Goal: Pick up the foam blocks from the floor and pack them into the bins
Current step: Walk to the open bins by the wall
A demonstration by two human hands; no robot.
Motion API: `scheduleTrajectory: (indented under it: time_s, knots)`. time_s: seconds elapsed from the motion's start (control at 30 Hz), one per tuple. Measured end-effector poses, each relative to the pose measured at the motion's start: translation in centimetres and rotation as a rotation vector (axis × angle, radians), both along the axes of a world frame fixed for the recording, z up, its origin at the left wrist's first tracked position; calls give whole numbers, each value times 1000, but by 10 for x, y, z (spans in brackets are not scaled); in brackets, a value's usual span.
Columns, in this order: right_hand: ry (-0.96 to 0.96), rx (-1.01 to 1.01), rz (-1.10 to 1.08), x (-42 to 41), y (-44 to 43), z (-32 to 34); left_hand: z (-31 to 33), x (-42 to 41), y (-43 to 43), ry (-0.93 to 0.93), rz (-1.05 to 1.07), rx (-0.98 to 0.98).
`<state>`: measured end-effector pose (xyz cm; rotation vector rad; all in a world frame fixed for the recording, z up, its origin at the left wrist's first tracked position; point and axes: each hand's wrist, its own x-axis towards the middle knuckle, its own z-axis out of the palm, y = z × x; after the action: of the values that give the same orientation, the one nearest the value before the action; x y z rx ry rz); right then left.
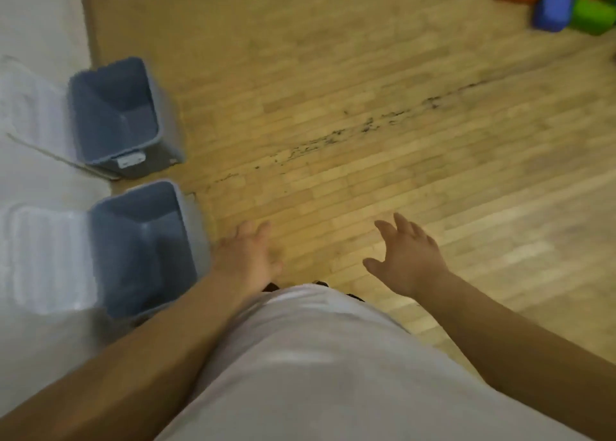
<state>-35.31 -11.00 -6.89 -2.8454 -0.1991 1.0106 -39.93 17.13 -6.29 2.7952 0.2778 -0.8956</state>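
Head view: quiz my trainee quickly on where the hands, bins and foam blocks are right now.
1. True or false: the left hand and the right hand both hold nothing.
2. Fill in: the near bin and the far bin both have their lids ___.
3. The foam blocks lie: A in the near bin; B on the wooden floor, upper right; C under the right hand.
Key: 1 true; 2 open; 3 B.

Wooden floor (366, 180): two bins (116, 234), seemingly foam blocks (551, 10).
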Motion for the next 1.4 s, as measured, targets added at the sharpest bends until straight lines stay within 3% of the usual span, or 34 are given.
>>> scheduleTrajectory:
  time_s: [0.2, 0.37, 0.63, 0.87, 1.13, 1.4]
  knots:
    - [-9, 35, -355, 18, -67, 3, 1, 116, -54, -1, -282, 26]
    - [-30, 27, -476, 72, -95, 0, 4, 208, -99, -90, -477, 19]
    - [-10, -47, -561, 249, -142, -15, -18, 407, -155, -70, -594, 16]
    - [-48, -94, -617, 400, -195, 10, 6, 578, -203, -90, -724, 126]
    - [-94, -101, -688, 544, -318, 1, -1, 734, -323, -156, -731, 195]
    - [-72, -94, -582, 698, -474, 13, 5, 846, -463, -180, -538, 154]
